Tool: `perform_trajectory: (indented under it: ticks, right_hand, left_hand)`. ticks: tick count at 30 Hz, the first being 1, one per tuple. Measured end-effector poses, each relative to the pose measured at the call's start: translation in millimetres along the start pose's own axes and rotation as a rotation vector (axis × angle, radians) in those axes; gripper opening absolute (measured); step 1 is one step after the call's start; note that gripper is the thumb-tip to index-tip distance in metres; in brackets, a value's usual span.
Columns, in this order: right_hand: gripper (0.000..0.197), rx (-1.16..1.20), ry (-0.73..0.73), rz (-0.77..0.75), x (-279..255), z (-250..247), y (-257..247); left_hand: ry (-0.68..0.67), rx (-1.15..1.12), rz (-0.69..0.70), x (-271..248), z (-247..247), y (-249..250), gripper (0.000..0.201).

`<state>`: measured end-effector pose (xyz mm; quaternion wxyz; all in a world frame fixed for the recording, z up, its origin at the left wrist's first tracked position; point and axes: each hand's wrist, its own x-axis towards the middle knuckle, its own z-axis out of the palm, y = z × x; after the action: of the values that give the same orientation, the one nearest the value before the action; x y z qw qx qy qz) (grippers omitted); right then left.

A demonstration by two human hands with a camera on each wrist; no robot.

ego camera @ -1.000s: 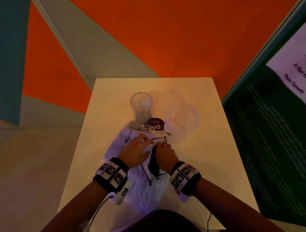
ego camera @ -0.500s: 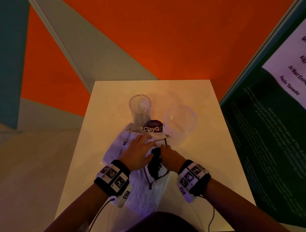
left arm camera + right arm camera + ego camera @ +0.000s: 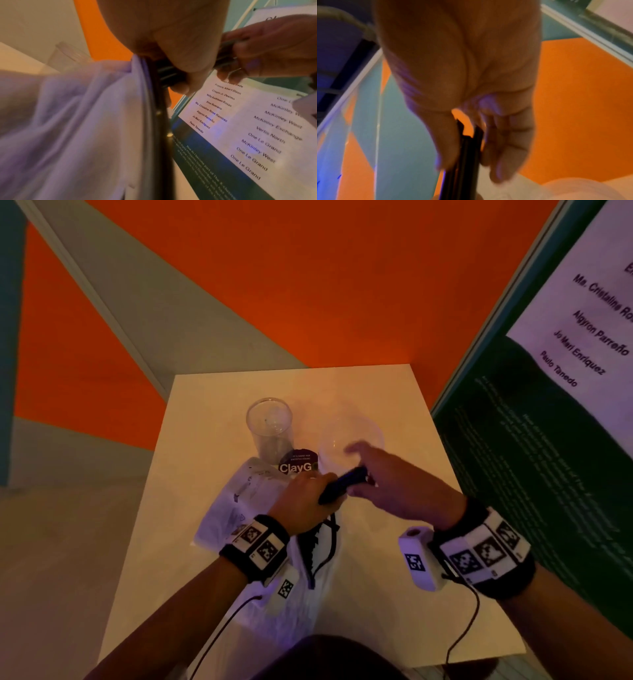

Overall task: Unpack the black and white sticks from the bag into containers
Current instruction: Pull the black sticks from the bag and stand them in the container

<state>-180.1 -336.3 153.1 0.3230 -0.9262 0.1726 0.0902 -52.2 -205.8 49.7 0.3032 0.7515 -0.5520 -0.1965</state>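
Both forearms reach in over the counter (image 3: 212, 412) from the near edge, wristbands with printed markers on each. Left hand (image 3: 303, 501) sits knuckles up on the white bag (image 3: 233, 508), fingers curled around the near end of a bundle of black sticks (image 3: 344, 483) at the bag's dark opening; left wrist view shows the thumb (image 3: 190, 54) pressed across the sticks (image 3: 167, 73) right where they leave the bag (image 3: 68, 121). Right hand (image 3: 394, 487) is raised a bit above the counter, palm turned inward, thumb and curled fingers pinching the far end of the same bundle; right wrist view shows the sticks (image 3: 465, 155) clamped between thumb and fingers (image 3: 510, 142). Bundle runs diagonally between the two hands, partly out of the bag, above the counter. Right fingertips blur in front of the clear bowl (image 3: 352, 440). Clear cup (image 3: 270, 428) stands upright just left of the bowl, behind the bag's "ClayG" label (image 3: 297, 465). White sticks can't be made out.
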Motion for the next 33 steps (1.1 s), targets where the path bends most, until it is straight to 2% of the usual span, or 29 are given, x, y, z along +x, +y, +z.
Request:
perform_trajectory:
  ticks: [2,3,5,7,8,10,12,14,16,18,20,23,26,28,30,33]
  right_hand:
    - [0.080,0.412,0.147,-0.038,-1,-1,-4]
    - [0.087,0.589,0.193,-0.070,0,3,-6]
    - [0.080,0.840,0.244,-0.154,6,23,-12]
    - [0.052,0.939,0.323,-0.199,9,43,-24]
    - [0.040,0.941,0.372,-0.210,11,48,-29]
    - [0.029,0.937,0.423,-0.231,15,43,-36]
    - [0.024,0.966,0.485,-0.286,20,22,-33]
    - [0.022,1.030,0.577,-0.366,24,-7,-24]
    - [0.022,1.023,0.712,-0.382,27,-36,-13]
    - [0.023,0.998,0.819,-0.352,36,-54,3]
    - [0.026,0.964,0.873,-0.295,52,-57,19]
    - [0.036,0.909,0.849,-0.161,77,-37,42]
    - [0.060,0.863,0.806,-0.089,94,-9,61]
    - [0.067,0.873,0.782,-0.056,98,4,69]
    - [0.058,0.840,0.755,-0.029,100,13,78]
    - [0.039,0.670,0.697,0.043,100,17,87]
  left_hand:
    - [0.020,-0.130,-0.018,1,-5,5,0.010]
    - [0.029,-0.194,-0.033,1,-8,9,0.006]
    - [0.058,-0.282,-0.070,2,-8,15,0.011]
    - [0.098,-0.295,-0.169,5,-5,19,0.028]
    - [0.130,-0.292,-0.207,7,-6,22,0.034]
    - [0.202,-0.348,-0.163,12,-12,24,0.042]
    - [0.197,-0.457,-0.079,17,-19,21,0.051]
    - [0.167,-0.479,-0.101,20,-24,11,0.060]
    - [0.178,-0.384,-0.133,21,-23,-4,0.068]
    - [0.166,-0.170,-0.097,22,-20,-20,0.067]
    - [0.055,0.058,-0.074,23,-14,-30,0.066]
    - [-0.100,0.237,-0.100,24,-3,-38,0.061]
    - [-0.124,0.267,-0.100,25,2,-40,0.056]
    - [-0.120,0.249,-0.074,25,2,-40,0.054]
    - [-0.129,0.232,-0.066,23,1,-40,0.054]
    - [-0.172,0.188,-0.111,19,-3,-38,0.062]
